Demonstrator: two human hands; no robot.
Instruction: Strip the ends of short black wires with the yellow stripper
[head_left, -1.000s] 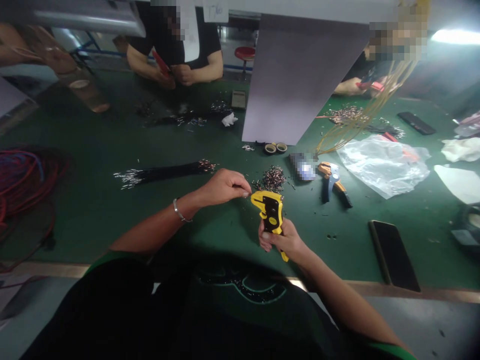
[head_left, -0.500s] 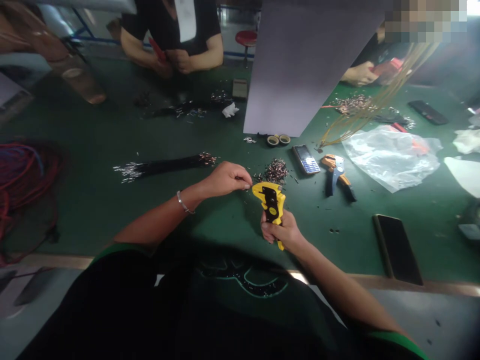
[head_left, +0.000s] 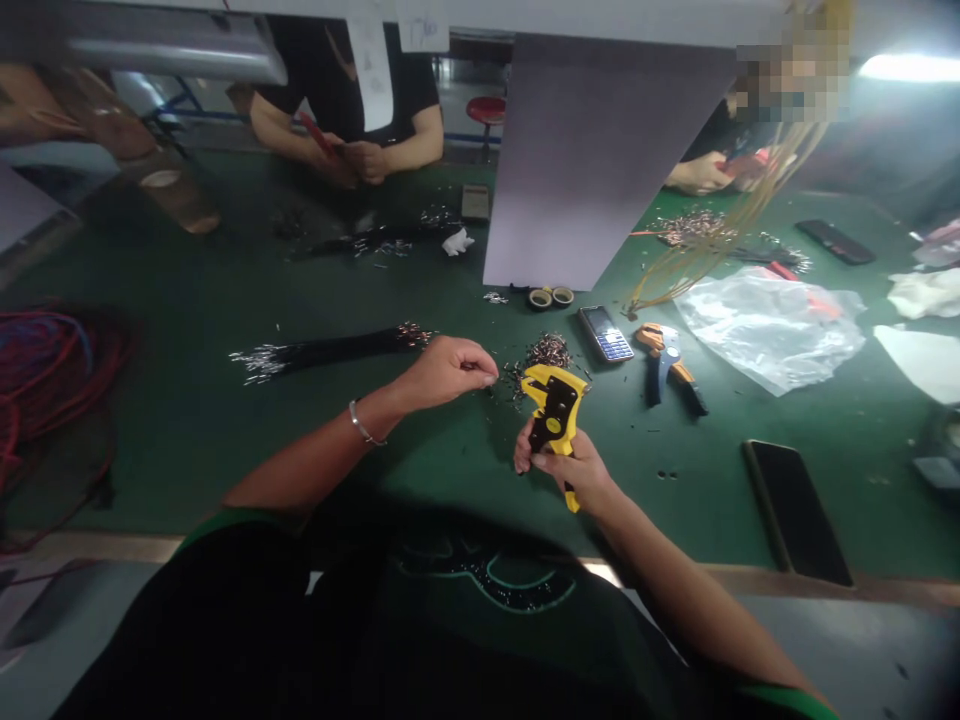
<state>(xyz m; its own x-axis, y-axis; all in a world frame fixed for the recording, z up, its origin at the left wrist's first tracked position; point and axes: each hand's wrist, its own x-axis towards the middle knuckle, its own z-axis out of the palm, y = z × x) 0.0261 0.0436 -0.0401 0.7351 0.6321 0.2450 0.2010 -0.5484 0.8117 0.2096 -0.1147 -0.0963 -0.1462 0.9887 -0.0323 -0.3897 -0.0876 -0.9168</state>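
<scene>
My right hand (head_left: 566,465) is wrapped round a yellow and black wire stripper (head_left: 556,410), its head pointing up and left. My left hand (head_left: 455,372) is closed in a pinch just left of the tool's jaws; whatever lies between thumb and finger is too small to make out. Behind the stripper's head is a pile of short dark clippings (head_left: 547,352). A bundle of black wires (head_left: 337,352) lies left of my left hand, with silvery ends at the left and coppery ends at the right.
A keypad phone (head_left: 606,335), an orange and blue wire stripper (head_left: 667,368) and a clear plastic bag (head_left: 780,325) lie to the right. A smartphone (head_left: 799,512) rests by the front edge. Red cable coils (head_left: 56,375) lie left. Co-workers' hands are beyond the white panel (head_left: 574,160).
The wire stripper in my right hand has moved slightly right, away from my left hand, which stays pinched. The gap between the two is wider. The camera view has shifted a little.
</scene>
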